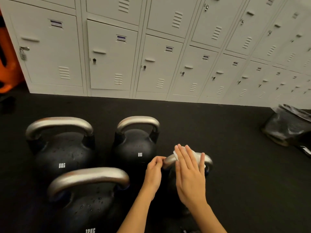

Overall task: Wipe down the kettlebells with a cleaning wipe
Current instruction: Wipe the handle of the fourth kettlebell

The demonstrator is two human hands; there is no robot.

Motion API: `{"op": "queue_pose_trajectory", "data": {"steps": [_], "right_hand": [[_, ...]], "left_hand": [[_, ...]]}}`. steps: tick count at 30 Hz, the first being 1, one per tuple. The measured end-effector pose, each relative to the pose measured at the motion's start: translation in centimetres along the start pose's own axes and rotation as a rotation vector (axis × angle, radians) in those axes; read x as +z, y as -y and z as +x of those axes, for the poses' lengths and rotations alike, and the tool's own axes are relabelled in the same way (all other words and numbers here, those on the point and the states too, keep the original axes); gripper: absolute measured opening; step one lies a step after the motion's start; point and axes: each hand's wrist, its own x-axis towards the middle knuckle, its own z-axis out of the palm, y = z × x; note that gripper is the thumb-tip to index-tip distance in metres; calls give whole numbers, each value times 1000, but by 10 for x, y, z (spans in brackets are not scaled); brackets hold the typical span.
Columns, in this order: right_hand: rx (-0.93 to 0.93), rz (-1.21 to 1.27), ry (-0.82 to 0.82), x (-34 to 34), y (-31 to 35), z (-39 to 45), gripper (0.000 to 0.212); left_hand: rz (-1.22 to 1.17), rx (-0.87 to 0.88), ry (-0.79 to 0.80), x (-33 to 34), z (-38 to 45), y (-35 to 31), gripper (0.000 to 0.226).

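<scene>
Right hand (189,174) laid flat with straight fingers over a white cleaning wipe (193,154) on the steel handle of a black kettlebell (208,161), left hand (154,172) pinching that handle's left end, three more black steel-handled kettlebells (62,148) left of both hands on black floor (235,148).

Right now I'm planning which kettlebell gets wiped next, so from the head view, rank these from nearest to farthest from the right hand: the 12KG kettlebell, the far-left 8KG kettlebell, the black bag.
From the right hand:
1. 12KG kettlebell, just to its left, nearest the camera.
2. Black bag, off to the right by the lockers.
3. Far-left 8KG kettlebell, beyond the 12KG one.
</scene>
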Motion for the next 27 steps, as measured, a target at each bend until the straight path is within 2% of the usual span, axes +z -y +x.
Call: {"op": "queue_pose_trajectory", "data": {"steps": [5, 7, 9, 10, 12, 14, 16, 18, 22, 25, 27], "right_hand": [[-128, 24, 41, -7, 4, -7, 50], [-147, 83, 25, -12, 0, -3, 47], [-127, 196, -27, -15, -6, -2, 45], [-105, 272, -50, -16, -8, -3, 43], [-66, 444, -58, -20, -12, -4, 38], [-52, 589, -40, -29, -16, 1, 31], [-67, 556, -50, -35, -19, 7, 24], [-82, 443, -104, -37, -22, 7, 26], [-53, 509, -170, -43, -28, -9, 45], [-68, 469, -119, -46, -42, -16, 62], [-67, 547, -70, -49, -52, -21, 72]], "left_hand": [[85, -141, -46, 12, 10, -26, 37], [196, -134, -70, 19, 12, -39, 38], [320, -36, -145, 28, 4, -49, 38], [361, 71, -209, 32, -3, -53, 34], [445, 428, -329, 37, -20, -56, 19], [542, 725, -252, 44, -32, -56, 15], [663, 824, -129, 52, -38, -50, 23], [713, 833, -91, 58, -41, -43, 30], [689, 729, 9, 62, -45, -39, 51], [919, 675, 114, 64, -43, -42, 77], [1134, 696, 158, 63, -39, -43, 92]]}}
